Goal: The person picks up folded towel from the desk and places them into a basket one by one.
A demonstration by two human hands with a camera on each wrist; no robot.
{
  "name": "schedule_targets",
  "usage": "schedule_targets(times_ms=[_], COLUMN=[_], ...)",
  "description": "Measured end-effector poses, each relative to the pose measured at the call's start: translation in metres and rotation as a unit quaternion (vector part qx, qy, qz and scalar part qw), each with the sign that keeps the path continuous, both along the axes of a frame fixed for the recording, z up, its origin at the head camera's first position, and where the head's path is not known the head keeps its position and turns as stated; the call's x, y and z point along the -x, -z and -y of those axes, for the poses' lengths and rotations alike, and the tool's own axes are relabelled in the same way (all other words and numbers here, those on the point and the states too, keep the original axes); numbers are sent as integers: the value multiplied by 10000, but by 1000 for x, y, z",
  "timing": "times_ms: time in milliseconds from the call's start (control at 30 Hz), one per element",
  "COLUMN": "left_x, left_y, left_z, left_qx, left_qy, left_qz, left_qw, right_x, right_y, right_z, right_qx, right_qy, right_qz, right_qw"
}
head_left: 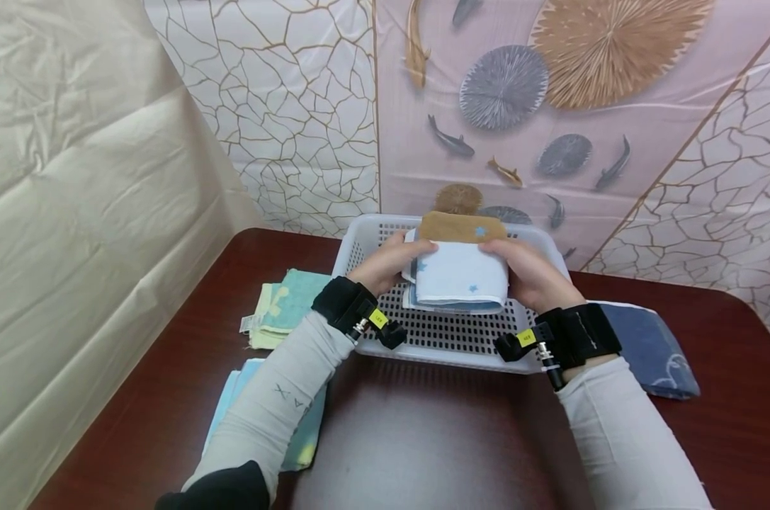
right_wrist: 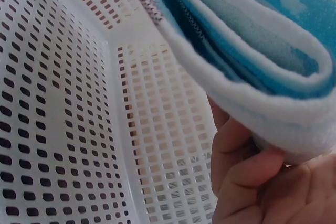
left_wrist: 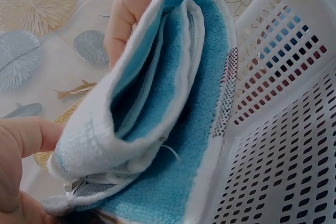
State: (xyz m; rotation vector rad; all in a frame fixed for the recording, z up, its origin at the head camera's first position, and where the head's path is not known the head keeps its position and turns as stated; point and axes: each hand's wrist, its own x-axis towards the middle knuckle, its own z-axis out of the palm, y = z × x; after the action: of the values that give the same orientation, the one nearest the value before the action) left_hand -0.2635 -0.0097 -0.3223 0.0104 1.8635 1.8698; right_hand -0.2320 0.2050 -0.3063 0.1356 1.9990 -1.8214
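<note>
Over a white perforated plastic basket (head_left: 448, 347), both hands hold a folded towel (head_left: 461, 273) between them. The towel is white outside with small blue stars, blue terry inside, and a brown section at its far edge. My left hand (head_left: 387, 262) pinches its left side, thumb on top. On the right side my right hand (head_left: 538, 273) grips it the same way. Layered folds of the towel (left_wrist: 205, 114) show in the left wrist view, with a thumb at its edge. In the right wrist view, curled fingers (right_wrist: 247, 166) hold the towel's lower fold.
Left of the basket lies a folded green and yellow towel (head_left: 295, 301). Nearer, a light blue towel (head_left: 308, 432) is partly under the left forearm. A dark blue folded towel (head_left: 659, 354) lies right of the basket. All stand on a dark red-brown table (head_left: 136, 404) against a patterned backdrop.
</note>
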Motion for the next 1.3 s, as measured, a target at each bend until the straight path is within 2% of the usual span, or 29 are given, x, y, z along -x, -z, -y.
schedule_targets(times_ms=[233,533,767,1000,1300], left_x=[3,6,8,9,9], left_y=[2,2,5,9,10], left_z=[1,2,3,3,4], left_qx=[66,299,547,783,806], left_qy=[-67,-46,5,73,115], left_qz=[83,20,89,224,350], left_qw=[9999,9995,9985,9967,9961], right_x=[5,11,13,13,17], right_y=[4,3,9,15,22], right_z=[-2,8,9,7,4], right_qx=[189,-29,-171,-241,-578], right_qy=[-20,67,175,8,-235], right_qz=[-24,230,395,430,516], right_qw=[9998,9997,9989,9988,9967])
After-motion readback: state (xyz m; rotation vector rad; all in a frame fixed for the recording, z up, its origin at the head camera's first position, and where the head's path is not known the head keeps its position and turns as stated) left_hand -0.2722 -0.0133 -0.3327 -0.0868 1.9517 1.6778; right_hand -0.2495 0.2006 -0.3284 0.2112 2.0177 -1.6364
